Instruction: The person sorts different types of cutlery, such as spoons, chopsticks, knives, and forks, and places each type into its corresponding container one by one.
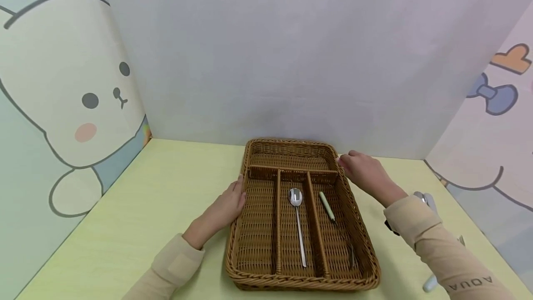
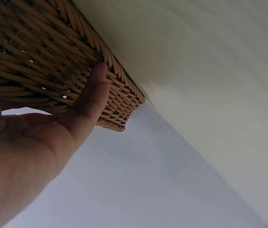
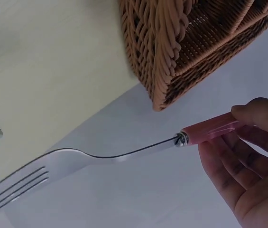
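A brown wicker cutlery basket (image 1: 278, 226) with dividers stands on the table. My left hand (image 1: 225, 203) is at its left side, and in the left wrist view the fingers (image 2: 93, 102) lie fairly straight against the outer wicker wall. At the far right corner, my right hand (image 1: 366, 172) pinches the pink handle of a fork (image 3: 209, 129) between thumb and fingers. The fork's metal tines point away from the hand, beside the basket; the head view mostly hides it. A silver spoon (image 1: 295, 197) lies in the middle compartment. The right compartment contains a green-handled utensil (image 1: 326, 206).
More cutlery lies on the table to the right, partly under the right sleeve, including a pale-blue handle (image 1: 430, 284) and fork tines (image 1: 461, 240). A plain grey-white wall (image 1: 291, 59) rises behind the basket. Cartoon-printed panels (image 1: 62, 105) flank the table (image 1: 166, 175).
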Tool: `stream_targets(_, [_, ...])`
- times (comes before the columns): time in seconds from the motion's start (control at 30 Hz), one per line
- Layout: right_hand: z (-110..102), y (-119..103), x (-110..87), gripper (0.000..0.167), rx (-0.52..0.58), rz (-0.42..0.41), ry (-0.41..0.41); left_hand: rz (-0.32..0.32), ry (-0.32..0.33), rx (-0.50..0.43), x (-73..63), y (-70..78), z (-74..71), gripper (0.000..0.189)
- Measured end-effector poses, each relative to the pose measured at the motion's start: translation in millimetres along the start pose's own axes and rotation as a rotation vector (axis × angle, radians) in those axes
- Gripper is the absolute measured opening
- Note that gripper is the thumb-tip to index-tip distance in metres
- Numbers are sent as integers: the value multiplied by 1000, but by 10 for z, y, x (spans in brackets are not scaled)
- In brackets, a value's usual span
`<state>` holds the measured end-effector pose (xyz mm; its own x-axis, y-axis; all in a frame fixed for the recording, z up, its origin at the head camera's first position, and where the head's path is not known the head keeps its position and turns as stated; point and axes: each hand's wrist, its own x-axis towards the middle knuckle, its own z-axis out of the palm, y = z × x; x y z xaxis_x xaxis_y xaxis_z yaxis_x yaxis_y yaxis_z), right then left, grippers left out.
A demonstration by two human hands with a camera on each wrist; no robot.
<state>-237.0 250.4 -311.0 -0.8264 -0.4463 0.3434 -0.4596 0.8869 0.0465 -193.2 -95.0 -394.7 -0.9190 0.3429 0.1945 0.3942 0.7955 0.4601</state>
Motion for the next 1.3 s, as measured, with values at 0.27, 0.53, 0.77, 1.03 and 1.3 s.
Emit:
stream_targets(0.27, [-82, -111, 35, 31, 61, 7, -33, -6, -1, 6, 2, 11, -9, 53])
stream_targets(0.53, [-107, -257, 85, 33, 122, 18, -43, 1, 14, 21, 8, 4, -4, 53])
stream_targets(0.77, [-4, -360, 93, 32, 194, 46, -82, -5, 10, 19, 8, 7, -4, 53])
stream_targets(1.03, [110, -432, 102, 33, 289, 122, -164, -10, 8, 13, 15, 4, 2, 53])
stream_targets(1.3, [221, -476, 36, 32, 368, 139, -302, -26, -11, -1, 4, 12, -4, 54])
